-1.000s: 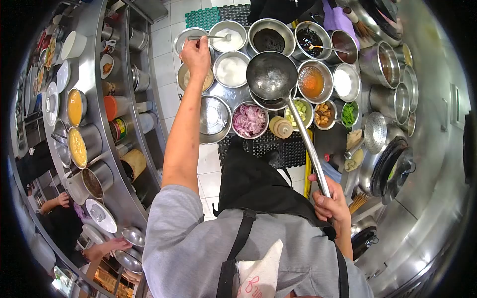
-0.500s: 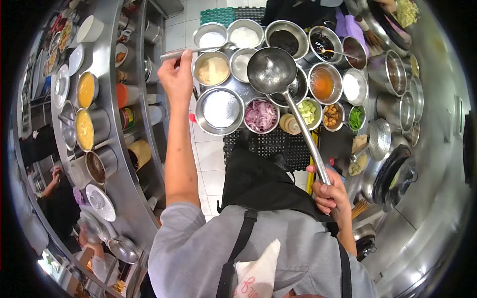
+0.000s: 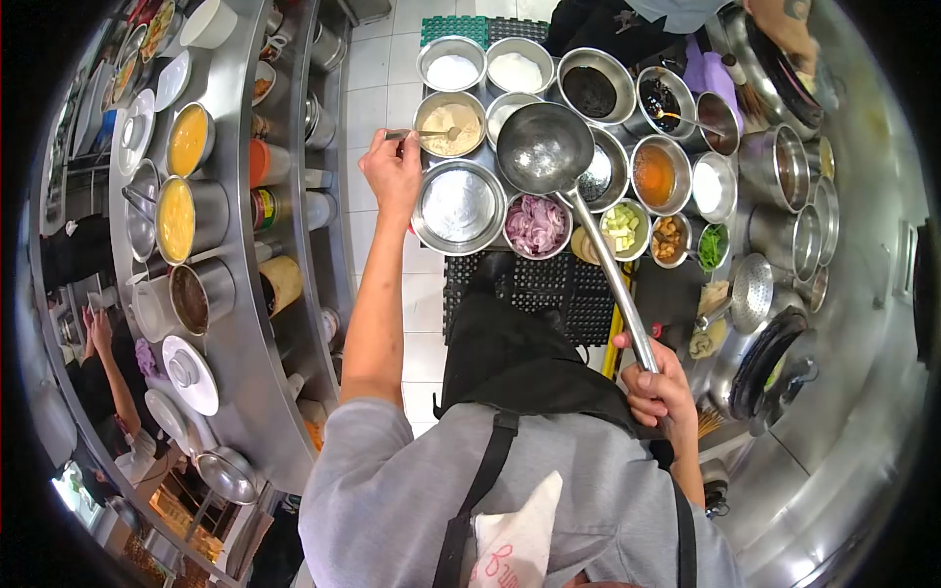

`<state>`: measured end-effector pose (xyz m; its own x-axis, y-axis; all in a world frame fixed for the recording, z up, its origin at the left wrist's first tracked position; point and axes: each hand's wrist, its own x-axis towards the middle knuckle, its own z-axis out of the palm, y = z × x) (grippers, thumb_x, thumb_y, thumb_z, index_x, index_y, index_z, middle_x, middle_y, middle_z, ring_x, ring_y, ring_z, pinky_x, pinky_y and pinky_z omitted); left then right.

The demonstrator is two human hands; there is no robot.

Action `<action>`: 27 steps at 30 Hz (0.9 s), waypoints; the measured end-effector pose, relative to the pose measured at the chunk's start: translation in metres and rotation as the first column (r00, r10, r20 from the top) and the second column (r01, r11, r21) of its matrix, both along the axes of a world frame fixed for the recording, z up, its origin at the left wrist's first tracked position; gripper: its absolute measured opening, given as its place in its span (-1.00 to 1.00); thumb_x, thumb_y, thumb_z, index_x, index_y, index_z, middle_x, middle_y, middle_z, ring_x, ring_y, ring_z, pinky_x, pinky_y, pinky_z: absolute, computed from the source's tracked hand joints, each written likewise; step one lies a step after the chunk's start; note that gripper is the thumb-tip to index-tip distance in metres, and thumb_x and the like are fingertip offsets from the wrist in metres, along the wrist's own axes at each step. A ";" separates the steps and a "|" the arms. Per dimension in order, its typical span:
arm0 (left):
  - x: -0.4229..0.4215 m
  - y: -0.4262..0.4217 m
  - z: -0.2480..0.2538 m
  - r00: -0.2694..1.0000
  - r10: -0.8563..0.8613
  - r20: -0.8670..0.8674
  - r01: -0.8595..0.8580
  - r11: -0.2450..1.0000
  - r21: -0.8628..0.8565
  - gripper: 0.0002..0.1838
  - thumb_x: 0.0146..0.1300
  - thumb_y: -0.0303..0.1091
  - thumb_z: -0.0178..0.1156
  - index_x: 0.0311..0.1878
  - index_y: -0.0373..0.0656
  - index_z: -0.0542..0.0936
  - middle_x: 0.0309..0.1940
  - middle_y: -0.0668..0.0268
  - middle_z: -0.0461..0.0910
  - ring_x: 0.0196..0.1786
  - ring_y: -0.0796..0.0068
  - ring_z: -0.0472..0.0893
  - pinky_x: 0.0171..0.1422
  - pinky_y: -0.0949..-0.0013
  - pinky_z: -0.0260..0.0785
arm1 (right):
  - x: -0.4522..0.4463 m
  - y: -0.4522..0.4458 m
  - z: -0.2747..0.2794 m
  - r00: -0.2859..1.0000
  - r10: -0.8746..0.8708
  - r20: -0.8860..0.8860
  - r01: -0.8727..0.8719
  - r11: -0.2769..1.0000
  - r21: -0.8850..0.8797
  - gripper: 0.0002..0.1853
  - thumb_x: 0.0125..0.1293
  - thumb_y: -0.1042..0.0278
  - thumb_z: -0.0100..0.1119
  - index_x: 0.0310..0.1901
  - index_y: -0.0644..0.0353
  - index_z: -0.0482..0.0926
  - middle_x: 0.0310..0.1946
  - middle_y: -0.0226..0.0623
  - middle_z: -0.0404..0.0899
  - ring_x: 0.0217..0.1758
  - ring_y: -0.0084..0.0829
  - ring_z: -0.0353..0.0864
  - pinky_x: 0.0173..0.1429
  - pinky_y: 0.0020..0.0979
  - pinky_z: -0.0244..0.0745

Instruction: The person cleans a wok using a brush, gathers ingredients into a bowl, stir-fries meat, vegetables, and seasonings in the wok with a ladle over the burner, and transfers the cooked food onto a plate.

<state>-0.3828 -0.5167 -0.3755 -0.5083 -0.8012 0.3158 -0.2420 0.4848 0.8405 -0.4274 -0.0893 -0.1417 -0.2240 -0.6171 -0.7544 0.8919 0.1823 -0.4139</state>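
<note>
Gray short-sleeved shirt (image 3: 588, 470), black apron (image 3: 520, 363)

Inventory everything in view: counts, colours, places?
white fillings: four bowls, three left, one right
beige powder: one bowl, left
black fillings: two bowls, far
orange liquid: one bowl, right
pan: one, silver, left
onion: one bowl, purple, near
cubes: one bowl, pale green, near
chunks: one bowl, brown, near
chopped greens: one bowl, near
yellow sauce: two pots, left
spoon: one, silver, in powder
ladle: one, grey, over centre
rest: many, mixed colours, throughout
left hand: one, on spoon
right hand: one, on ladle

White tiled floor (image 3: 368, 127), black mat (image 3: 524, 294).
</note>
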 end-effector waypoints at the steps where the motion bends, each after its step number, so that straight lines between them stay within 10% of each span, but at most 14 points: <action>1: -0.001 0.001 -0.001 1.000 0.008 -0.029 -0.007 0.999 0.045 -0.85 0.28 -0.41 0.34 -0.31 -0.32 0.72 -0.42 0.21 0.62 -0.48 0.35 0.58 -0.31 0.29 0.39 | 0.001 0.001 0.001 1.000 -0.003 -0.002 0.003 1.000 -0.003 -0.36 0.33 0.38 0.26 0.41 0.26 0.29 -0.66 -0.57 0.25 -0.81 -0.77 0.14 -0.78 -0.60 0.09; 22: 0.016 -0.017 0.034 0.980 0.073 -0.187 0.034 0.858 0.512 -0.74 0.34 -0.32 0.41 -0.27 -0.39 0.71 -0.49 0.44 0.58 -0.43 0.74 0.36 -0.38 0.49 0.13 | 0.022 0.027 -0.001 0.997 -0.075 -0.009 0.075 0.997 0.002 -0.36 0.33 0.41 0.23 0.42 0.21 0.29 -0.62 -0.57 0.24 -0.78 -0.78 0.12 -0.74 -0.61 0.08; 27: -0.029 0.024 0.081 0.980 -0.153 -0.129 0.174 0.971 0.164 -0.80 0.35 -0.32 0.39 -0.24 -0.31 0.72 -0.44 0.38 0.62 -0.39 0.59 0.48 -0.25 0.41 0.33 | 0.019 0.038 -0.006 0.992 -0.124 0.029 0.125 0.991 -0.055 -0.38 0.36 0.41 0.23 0.42 0.21 0.28 -0.62 -0.57 0.23 -0.78 -0.77 0.13 -0.73 -0.60 0.08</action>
<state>-0.4122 -0.4931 -0.2945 -0.6053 -0.7579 0.2432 -0.0686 0.3541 0.9327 -0.4086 -0.0514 -0.1474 -0.2831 -0.6272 -0.7256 0.9164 0.0464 -0.3976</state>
